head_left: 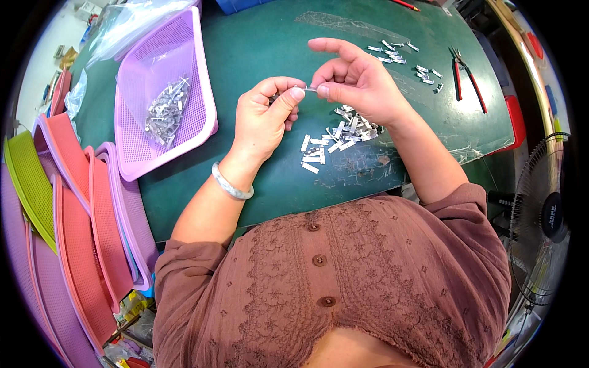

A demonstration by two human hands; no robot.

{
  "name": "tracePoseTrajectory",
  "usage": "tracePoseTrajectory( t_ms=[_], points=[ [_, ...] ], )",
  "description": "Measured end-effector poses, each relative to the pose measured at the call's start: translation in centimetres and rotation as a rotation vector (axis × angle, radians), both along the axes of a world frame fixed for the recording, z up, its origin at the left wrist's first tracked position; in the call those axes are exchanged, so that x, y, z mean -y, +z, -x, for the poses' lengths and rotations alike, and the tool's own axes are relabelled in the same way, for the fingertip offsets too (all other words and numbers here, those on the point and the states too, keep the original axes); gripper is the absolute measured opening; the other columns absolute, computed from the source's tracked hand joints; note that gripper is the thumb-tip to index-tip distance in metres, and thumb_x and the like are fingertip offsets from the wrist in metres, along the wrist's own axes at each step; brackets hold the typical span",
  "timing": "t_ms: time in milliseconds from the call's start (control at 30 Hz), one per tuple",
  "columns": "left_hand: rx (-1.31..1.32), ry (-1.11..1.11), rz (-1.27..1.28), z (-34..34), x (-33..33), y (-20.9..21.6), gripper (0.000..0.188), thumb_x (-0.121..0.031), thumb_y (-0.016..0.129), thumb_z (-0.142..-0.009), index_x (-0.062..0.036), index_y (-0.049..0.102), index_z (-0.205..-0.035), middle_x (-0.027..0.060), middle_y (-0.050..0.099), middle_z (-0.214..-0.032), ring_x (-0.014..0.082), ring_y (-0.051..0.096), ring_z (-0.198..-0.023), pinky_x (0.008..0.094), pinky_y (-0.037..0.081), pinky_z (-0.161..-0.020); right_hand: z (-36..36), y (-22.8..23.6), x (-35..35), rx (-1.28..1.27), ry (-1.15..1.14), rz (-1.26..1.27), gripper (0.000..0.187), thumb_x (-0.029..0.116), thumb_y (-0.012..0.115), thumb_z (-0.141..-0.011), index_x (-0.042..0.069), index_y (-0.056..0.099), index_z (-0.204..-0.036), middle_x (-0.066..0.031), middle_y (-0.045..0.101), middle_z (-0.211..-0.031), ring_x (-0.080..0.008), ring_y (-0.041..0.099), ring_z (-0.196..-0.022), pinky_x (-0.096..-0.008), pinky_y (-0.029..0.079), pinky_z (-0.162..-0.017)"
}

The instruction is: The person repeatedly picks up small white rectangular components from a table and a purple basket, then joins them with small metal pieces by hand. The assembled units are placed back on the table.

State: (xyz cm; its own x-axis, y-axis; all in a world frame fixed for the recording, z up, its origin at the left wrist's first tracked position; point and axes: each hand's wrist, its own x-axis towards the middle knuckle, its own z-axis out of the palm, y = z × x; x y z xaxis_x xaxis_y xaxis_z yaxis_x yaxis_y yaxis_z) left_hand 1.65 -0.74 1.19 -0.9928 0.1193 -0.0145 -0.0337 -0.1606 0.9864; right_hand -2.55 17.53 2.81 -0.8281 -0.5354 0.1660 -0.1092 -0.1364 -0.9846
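Observation:
Above the green tabletop, my left hand (262,113) and my right hand (362,83) meet fingertip to fingertip. Between them is a small silver metal piece (311,89), pinched at one end by each hand's thumb and forefinger. Most of it is covered by the fingers. The other fingers of my right hand are raised, while those of my left are curled in. Just below my right hand lies a loose pile of flat silver metal pieces (353,127), with several more spread at its left side.
At the left, a lilac basket (208,98) holds a clear bag of metal pieces (167,113). Small metal groups (392,54) lie at the far right near red-handled pliers (469,81). Stacked plastic baskets (73,227) stand left of the table; a fan (540,214) stands right.

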Motion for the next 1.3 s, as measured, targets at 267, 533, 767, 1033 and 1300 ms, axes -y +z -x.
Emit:
tracePoseTrajectory(
  t_ms=[267,533,767,1033,1300],
  points=[
    [0.013,-0.004,-0.026,0.1,0.1,0.1,0.017,-0.014,0.059,-0.086,-0.0003,0.059,-0.096,0.0001,0.052,-0.065,0.0060,0.047,-0.054,0.0181,0.037,-0.045,0.1,0.0,0.0,-0.021,-0.039,-0.002,0.052,-0.001,0.060,-0.079,-0.001,0.038,-0.126,-0.0040,0.060,-0.083,-0.0072,0.053,-0.074,-0.0205,0.043,-0.066],
    [0.032,0.002,-0.083,0.1,0.1,-0.1,0.016,-0.015,0.060,-0.085,-0.0022,0.061,-0.095,-0.0013,0.052,-0.063,0.0041,0.047,-0.053,0.0168,0.037,-0.045,0.1,0.0,-0.1,-0.016,-0.042,-0.014,0.050,0.001,0.059,-0.081,-0.001,0.038,-0.126,-0.0044,0.059,-0.084,-0.0082,0.054,-0.075,-0.0214,0.044,-0.066],
    [0.054,0.028,-0.094,0.1,0.0,-0.2,0.017,-0.014,0.060,-0.085,-0.0018,0.061,-0.096,-0.0014,0.053,-0.064,0.0043,0.047,-0.053,0.0166,0.037,-0.045,0.1,0.1,-0.1,0.070,-0.028,-0.011,0.046,0.004,0.055,-0.084,-0.001,0.037,-0.126,-0.0057,0.060,-0.085,-0.0101,0.056,-0.077,-0.0233,0.046,-0.068],
    [0.007,0.052,-0.043,0.0,-0.2,-0.1,0.018,-0.011,0.059,-0.085,-0.0015,0.061,-0.099,-0.0017,0.053,-0.065,0.0037,0.047,-0.054,0.0164,0.037,-0.046,0.3,-0.2,-0.2,0.037,-0.006,0.003,0.052,-0.001,0.058,-0.080,-0.002,0.037,-0.127,-0.0054,0.059,-0.084,-0.0093,0.055,-0.077,-0.0226,0.045,-0.068],
    [0.014,0.044,-0.056,0.0,-0.2,0.2,0.018,-0.008,0.059,-0.083,-0.0003,0.061,-0.100,-0.0025,0.052,-0.065,0.0033,0.047,-0.053,0.0163,0.037,-0.045,0.3,-0.8,0.1,-0.495,-0.164,-0.098,0.056,-0.006,0.059,-0.074,0.005,0.040,-0.126,-0.0051,0.060,-0.081,-0.0120,0.056,-0.072,-0.0253,0.047,-0.067]
  ],
)
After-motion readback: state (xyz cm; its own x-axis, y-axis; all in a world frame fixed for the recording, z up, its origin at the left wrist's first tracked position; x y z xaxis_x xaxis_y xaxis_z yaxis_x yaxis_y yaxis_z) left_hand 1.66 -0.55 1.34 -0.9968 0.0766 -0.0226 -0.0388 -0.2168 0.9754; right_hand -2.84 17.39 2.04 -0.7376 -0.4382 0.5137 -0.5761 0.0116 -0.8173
